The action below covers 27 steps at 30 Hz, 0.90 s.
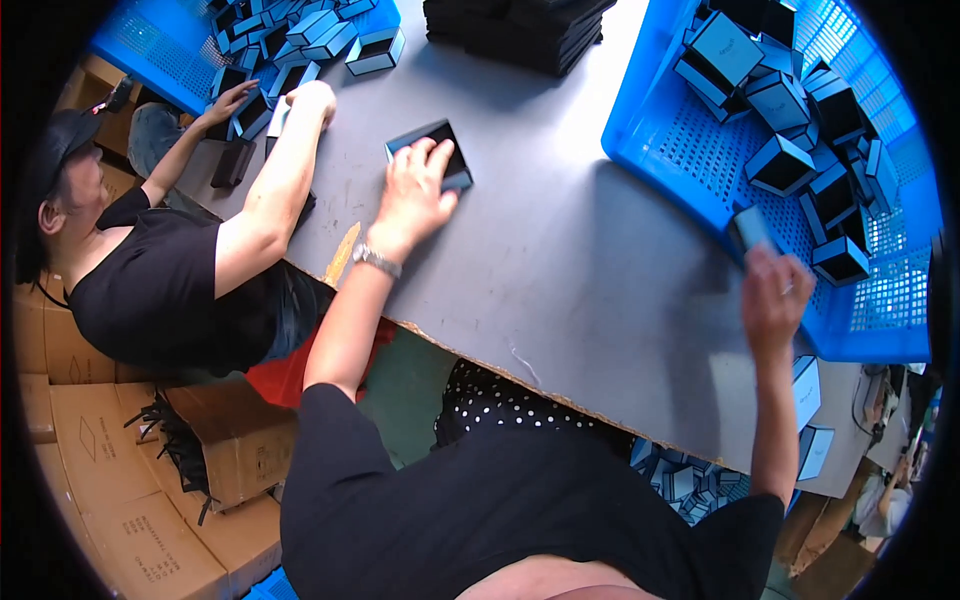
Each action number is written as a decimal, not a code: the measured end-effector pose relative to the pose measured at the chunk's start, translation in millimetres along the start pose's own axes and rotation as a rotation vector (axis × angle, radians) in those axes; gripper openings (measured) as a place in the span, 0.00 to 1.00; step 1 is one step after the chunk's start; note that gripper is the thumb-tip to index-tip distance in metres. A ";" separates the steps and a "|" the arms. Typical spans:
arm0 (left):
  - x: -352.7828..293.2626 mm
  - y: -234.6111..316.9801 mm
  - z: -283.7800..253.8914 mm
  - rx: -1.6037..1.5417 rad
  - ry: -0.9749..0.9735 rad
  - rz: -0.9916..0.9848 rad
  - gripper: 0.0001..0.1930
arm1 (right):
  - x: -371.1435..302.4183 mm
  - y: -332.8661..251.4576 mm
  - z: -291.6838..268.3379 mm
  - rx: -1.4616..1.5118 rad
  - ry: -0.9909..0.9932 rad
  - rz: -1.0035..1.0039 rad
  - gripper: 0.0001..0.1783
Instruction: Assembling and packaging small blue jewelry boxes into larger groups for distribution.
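Note:
My left hand, with a metal watch at the wrist, has bent fingers over the near rim of a small open box. That box has a black inside and blue-grey walls, and it rests on the grey table. Over by the large blue basket's near edge, my right hand wears a ring and pinches a small light blue box. Motion blurs this hand a little, and the box's far side is hidden. Many similar boxes lie jumbled inside the blue basket.
At the left a co-worker in black reaches over boxes beside another blue basket. A stack of black sheets stands at the table's far side. Cartons fill the lower left. More boxes sit below the table edge.

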State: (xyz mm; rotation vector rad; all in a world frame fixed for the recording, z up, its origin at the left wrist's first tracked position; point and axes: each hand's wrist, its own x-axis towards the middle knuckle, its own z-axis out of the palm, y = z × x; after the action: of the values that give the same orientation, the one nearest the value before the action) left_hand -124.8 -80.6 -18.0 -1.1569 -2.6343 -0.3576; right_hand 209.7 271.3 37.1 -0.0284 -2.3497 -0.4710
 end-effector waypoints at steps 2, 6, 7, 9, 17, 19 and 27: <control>-25.9 32.0 -11.2 -0.107 -0.053 0.060 0.38 | -18.3 -42.7 -16.0 0.186 -0.047 -0.041 0.17; -54.4 72.8 -43.6 -0.219 -0.050 0.210 0.53 | -37.8 -66.2 -26.6 0.388 -0.260 -0.013 0.25; -56.5 73.0 -54.5 -0.186 -0.045 0.228 0.58 | -29.0 -71.3 -28.6 0.363 -0.280 0.185 0.31; -54.0 46.7 -50.5 -0.445 -0.086 0.318 0.60 | -34.2 -65.6 -22.8 0.271 -0.508 0.455 0.49; -72.3 71.2 -1.8 -0.750 -0.232 0.305 0.66 | 5.7 -60.9 -2.5 1.024 -0.400 0.411 0.44; -78.5 92.6 -1.7 -0.775 -0.280 0.253 0.70 | 32.6 -97.8 -6.0 0.963 -0.447 0.109 0.45; -77.0 105.4 10.7 -0.655 -0.296 0.369 0.80 | 49.8 -134.3 -12.8 0.862 -0.522 -0.228 0.43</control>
State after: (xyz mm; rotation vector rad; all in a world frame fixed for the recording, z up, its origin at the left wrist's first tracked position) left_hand 3.0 -60.8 -39.2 -1.9879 -2.5151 -1.0973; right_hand 160.9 136.0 35.2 0.5836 -2.8873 0.5409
